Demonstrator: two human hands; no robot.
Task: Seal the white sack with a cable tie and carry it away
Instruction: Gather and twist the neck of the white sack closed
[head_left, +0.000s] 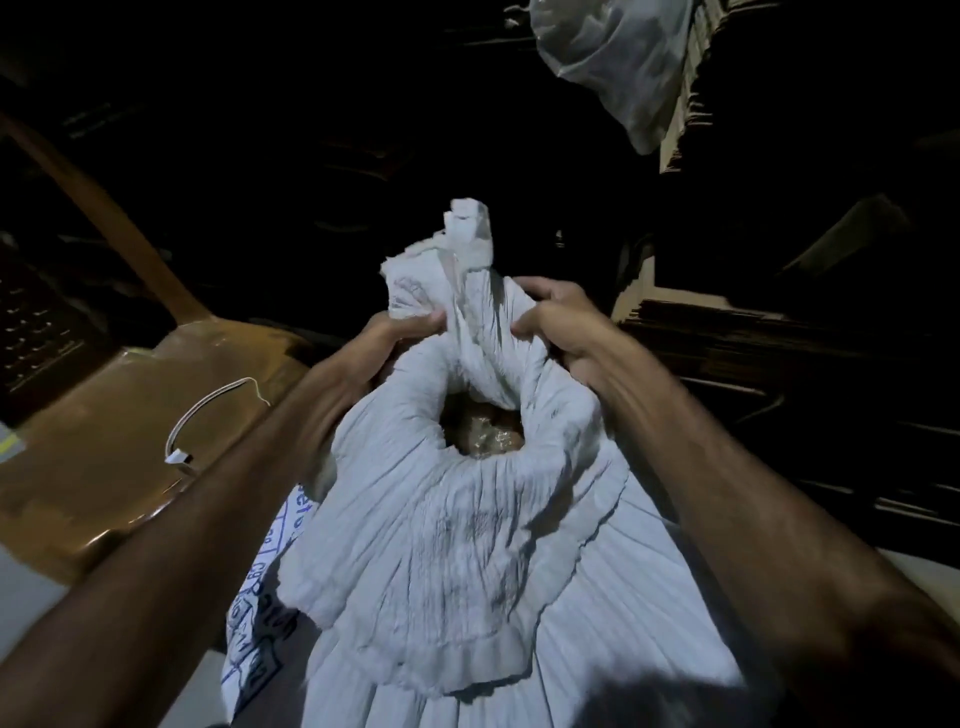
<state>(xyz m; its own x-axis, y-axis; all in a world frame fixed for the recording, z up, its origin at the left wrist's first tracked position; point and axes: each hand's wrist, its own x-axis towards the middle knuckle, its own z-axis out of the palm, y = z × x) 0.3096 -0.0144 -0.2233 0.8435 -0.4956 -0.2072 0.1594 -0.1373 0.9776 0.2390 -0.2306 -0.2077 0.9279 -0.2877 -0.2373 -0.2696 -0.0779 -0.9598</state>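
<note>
A big white woven sack (467, 545) stands in front of me, its mouth bunched but with a gap that shows brownish contents in clear plastic. My left hand (400, 332) grips the gathered rim on the far left side. My right hand (561, 322) grips the far right side of the rim. Between the hands a tuft of sack cloth sticks up. A white cable tie (208, 415) lies curved on the brown plastic chair seat (104, 457) to the left, apart from both hands.
Stacks of flattened cardboard (779, 353) rise on the right in the dark. A clear plastic bag (623, 67) hangs at the top right. Dark crates sit behind the chair at the left. Pale floor shows at the lower left.
</note>
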